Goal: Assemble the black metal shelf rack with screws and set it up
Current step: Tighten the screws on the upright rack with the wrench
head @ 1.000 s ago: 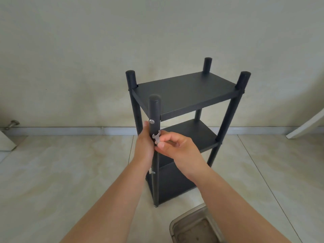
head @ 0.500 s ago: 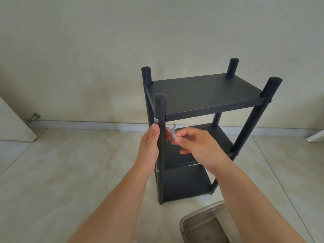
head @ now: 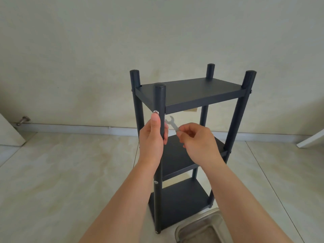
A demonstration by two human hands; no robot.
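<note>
Head view, left hand [head: 152, 137] gripping rack post [head: 159, 99], right hand [head: 197, 139] pinching small wrench [head: 172, 124]

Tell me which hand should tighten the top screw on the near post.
Right. The right hand already pinches the small wrench, its open end near the post, just below the screw. The left hand grips the near post, steadying the rack.

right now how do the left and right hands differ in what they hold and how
The left hand wraps around the rack's front post, thumb up just under a silver screw; the right hand pinches a small flat wrench by its end. The left touches the rack; the right is held clear of it. Both are raised at about the same height.
</note>
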